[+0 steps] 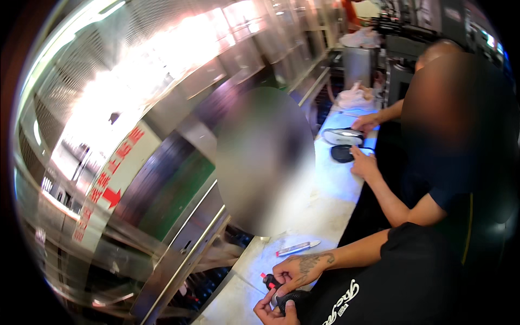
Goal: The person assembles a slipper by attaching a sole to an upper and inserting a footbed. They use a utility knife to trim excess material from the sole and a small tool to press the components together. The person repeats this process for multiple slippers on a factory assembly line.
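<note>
Bluish-lit worktop (325, 214): curled left grip (269, 312) and palm-down right grip (299, 270) clasp black object (294, 297).

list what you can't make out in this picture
All in the head view:
- Black item with red ends: fingers of the left hand and right hand cover much of it, so its full shape is unclear.
- Left wrist: cut off by the lower edge.
- Middle of the bench: a blurred patch hides what lies behind it.
- Marker: its print is too small to read.
</note>
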`<state>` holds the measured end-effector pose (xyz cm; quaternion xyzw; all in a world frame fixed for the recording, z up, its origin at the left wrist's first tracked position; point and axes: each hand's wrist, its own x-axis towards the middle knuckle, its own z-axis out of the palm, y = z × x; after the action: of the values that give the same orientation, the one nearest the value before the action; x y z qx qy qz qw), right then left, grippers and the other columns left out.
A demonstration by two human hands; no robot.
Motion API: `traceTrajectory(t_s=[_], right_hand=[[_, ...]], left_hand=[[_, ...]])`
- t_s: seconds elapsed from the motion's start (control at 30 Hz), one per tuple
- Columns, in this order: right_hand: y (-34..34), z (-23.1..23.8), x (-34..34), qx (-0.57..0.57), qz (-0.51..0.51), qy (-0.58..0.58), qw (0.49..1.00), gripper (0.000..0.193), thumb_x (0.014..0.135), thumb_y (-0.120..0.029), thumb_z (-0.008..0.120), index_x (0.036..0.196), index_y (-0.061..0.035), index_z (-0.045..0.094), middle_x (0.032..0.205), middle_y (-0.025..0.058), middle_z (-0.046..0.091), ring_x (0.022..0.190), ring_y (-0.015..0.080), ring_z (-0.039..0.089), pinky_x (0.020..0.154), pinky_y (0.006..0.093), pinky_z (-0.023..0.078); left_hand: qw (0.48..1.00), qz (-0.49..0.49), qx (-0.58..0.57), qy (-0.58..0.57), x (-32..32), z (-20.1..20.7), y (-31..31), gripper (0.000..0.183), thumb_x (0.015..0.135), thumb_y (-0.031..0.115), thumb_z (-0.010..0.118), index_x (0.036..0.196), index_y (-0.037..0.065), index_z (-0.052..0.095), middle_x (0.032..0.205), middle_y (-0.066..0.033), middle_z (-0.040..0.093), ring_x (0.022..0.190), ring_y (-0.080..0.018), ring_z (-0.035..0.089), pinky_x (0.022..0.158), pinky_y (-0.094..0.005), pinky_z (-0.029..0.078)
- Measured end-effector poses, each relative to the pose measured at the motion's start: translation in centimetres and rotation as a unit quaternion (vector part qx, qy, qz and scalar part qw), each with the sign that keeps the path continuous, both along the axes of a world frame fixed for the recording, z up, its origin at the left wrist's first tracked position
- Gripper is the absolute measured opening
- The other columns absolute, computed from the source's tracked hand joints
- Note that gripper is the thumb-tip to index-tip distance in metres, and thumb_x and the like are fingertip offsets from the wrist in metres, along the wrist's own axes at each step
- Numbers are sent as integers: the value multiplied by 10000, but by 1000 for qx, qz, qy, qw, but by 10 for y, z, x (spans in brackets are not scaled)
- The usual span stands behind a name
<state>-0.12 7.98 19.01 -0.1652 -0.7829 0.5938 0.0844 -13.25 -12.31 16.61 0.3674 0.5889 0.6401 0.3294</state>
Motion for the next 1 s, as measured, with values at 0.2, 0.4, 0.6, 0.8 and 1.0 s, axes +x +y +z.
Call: traceTrajectory(t_s=[0.2,0.4,0.6,0.8,1.0], right_hand=[[2,-4,9,72,6,158,985,367,957,-290,872,1183,-54,706,1232,151,683,1169,303,676,1037,413,530],[-3,3,2,32,26,179,983,348,962,-236,865,1221,-54,718,1200,149,691,1138,315,686,1021,420,540],[-5,-21,4,52,16,269,962,372,915,-125,889,1233,-26,725,1190,143,694,1118,340,668,975,433,561],[-14,-26,2,42,42,208,976,545,893,-185,929,1344,22,705,1357,190,715,1331,390,644,1153,504,503],[-16,-18,-4,94,56,172,979,626,881,-236,933,1388,41,691,1380,158,749,1399,413,633,1193,531,484]], left_hand=[[992,-58,38,-102,0,9,20,571,964,-106,735,1386,-14,361,1554,-315,542,1271,-309,719,1031,-352,600],[983,-43,112,-136,10,-1,9,593,967,-125,684,1417,-20,313,1584,-352,481,1403,-371,633,1114,-425,583],[998,-12,51,19,21,-3,9,745,894,-61,816,1478,-40,354,1597,-321,451,1196,-301,744,948,-336,638],[955,60,-59,283,8,15,-2,555,806,-41,870,1268,18,566,1315,-164,543,971,-192,657,813,-315,573],[947,54,-84,304,-4,22,-7,429,768,16,924,1055,39,606,1057,-100,585,850,-187,562,725,-295,485]])
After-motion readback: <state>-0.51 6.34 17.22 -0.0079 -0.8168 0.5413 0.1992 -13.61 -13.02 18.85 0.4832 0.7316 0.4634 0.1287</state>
